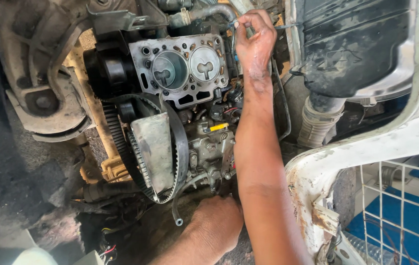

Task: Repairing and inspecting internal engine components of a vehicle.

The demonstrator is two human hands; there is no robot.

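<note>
Nearest, left hand pressed flat, fingers together, against the grimy lower engine, holding nothing. Just beside it, a loose rubber hose end. Above, a toothed timing belt looped around a dull metal cover. Farther up, an exposed engine block face, pale grey metal, two round cylinder bores with piston tops showing, ringed by small dark holes and gasket stains. Farthest, right hand, arm stretched upward, fingertips pinched closed on a thin wire beside the block. At right, a black plastic housing and white rusted bodywork.
</note>
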